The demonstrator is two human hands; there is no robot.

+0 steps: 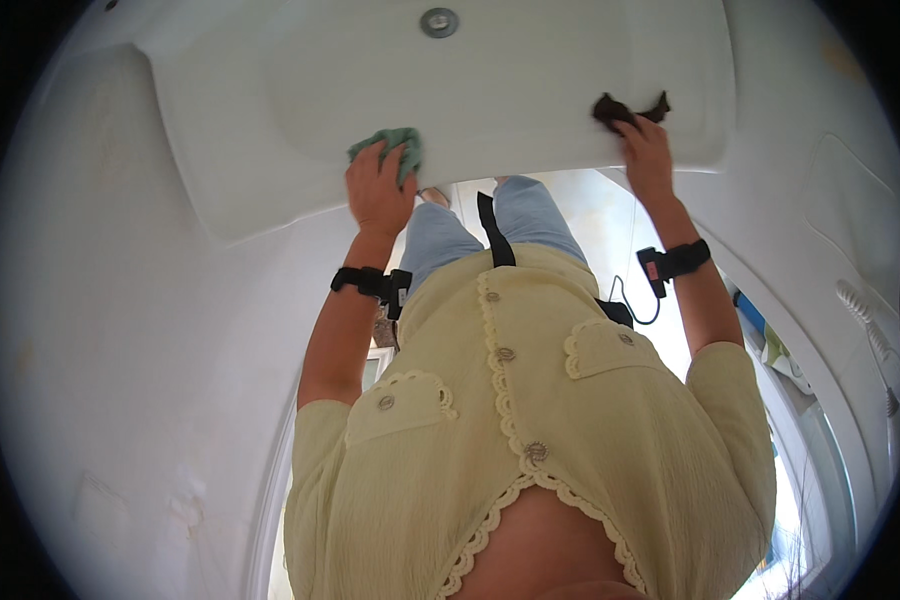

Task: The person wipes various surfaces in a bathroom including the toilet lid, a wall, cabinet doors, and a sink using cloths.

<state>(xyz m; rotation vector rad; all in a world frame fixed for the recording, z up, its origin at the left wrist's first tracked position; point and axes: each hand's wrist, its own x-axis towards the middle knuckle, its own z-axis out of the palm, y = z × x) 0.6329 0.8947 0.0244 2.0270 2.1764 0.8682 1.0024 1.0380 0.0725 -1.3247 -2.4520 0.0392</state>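
Observation:
A wide white sink (530,60) spans the far part of the view, with a round metal drain (439,22) near its upper edge. At the basin's near side, left of the middle, my left hand (378,190) is closed on a bunched green cloth (398,143), which lies against the white surface. Farther right, my right hand (648,155) has its fingers on a crumpled dark brown cloth (613,112) near the sink's right side. Parts of both cloths are hidden under the fingers.
The sink's front rim (560,168) curves just before my body. White walls stand on both sides. A coiled white cord (865,310) hangs on the right wall. Black straps with small boxes (375,284) circle both wrists, and a thin cable (642,318) loops near the right one.

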